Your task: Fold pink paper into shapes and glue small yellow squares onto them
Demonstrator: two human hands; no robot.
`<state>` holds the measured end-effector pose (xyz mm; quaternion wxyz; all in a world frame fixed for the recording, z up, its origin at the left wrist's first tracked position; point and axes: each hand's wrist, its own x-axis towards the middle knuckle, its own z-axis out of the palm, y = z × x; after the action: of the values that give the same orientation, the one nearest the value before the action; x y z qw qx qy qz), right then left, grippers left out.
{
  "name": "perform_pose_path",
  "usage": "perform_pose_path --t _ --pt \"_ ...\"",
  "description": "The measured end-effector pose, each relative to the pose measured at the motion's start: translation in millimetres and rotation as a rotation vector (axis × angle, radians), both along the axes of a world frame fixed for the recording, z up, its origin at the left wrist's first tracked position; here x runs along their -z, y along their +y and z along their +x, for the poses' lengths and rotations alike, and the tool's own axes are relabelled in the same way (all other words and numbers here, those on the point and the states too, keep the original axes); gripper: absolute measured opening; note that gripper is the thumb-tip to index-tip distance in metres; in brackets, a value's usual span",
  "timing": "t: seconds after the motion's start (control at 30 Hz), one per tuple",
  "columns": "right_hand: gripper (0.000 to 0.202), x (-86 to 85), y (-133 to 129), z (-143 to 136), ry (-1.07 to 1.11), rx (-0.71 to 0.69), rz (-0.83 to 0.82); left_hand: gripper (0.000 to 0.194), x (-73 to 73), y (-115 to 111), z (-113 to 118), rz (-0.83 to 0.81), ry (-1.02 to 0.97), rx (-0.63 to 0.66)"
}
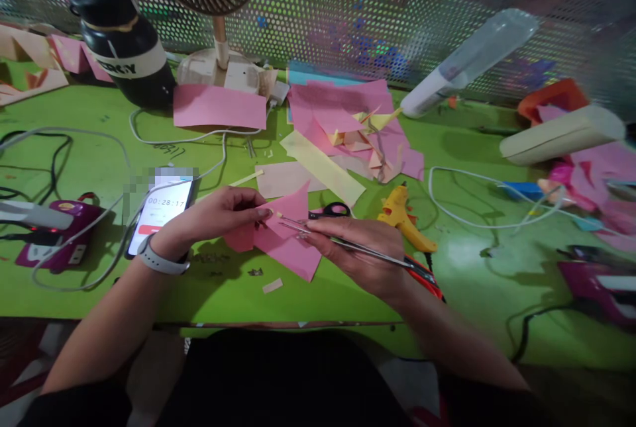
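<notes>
My left hand (218,216) pinches a piece of folded pink paper (288,253) between thumb and fingers, just above the green table. In my right hand (368,245) is a pair of metal tweezers (375,255), held like a pen. Their tips reach over the pink paper, close to a tiny yellow bit (279,215) on it; whether they touch it I cannot tell. Black-handled scissors (336,210) lie partly hidden behind my right hand. Below the paper, a small pale strip (272,286) and dark scraps (255,272) rest on the table.
Left of my hands lies a phone (161,205) showing a timer. A yellow glue gun (400,212) is right of the scissors. Behind are pink sheets (342,99), pale yellow strips (322,165), a fan (221,49) and a dark bottle (124,49). White cables (223,155) cross the green table (467,288).
</notes>
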<state>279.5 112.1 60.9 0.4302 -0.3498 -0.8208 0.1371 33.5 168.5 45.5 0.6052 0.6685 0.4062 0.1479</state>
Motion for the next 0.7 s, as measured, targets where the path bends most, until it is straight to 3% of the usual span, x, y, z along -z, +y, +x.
perform_pose_path --t 0.1,0.2,0.4,0.5,0.7 --pt "0.017 -1.1 -3.0 3.7 0.005 0.018 -0.033 0.031 1.7 0.7 -0.5 -0.01 -0.009 0.007" --pt "0.015 6.0 -6.7 7.8 0.088 0.082 -0.175 0.031 3.2 0.7 -0.7 -0.037 -0.033 0.005" --pt "0.013 34.0 -7.7 4.8 0.684 0.158 -0.556 0.033 -0.2 -2.9 3.8 -0.069 -0.087 -0.059" --pt "0.013 41.2 -5.3 2.5 0.805 0.199 -0.603 0.03 -4.5 -4.8 7.3 -0.059 -0.075 -0.074" --pt "0.012 45.1 -2.4 2.9 0.836 0.229 -0.64 0.029 -11.4 -6.7 10.1 -0.098 -0.074 -0.119"
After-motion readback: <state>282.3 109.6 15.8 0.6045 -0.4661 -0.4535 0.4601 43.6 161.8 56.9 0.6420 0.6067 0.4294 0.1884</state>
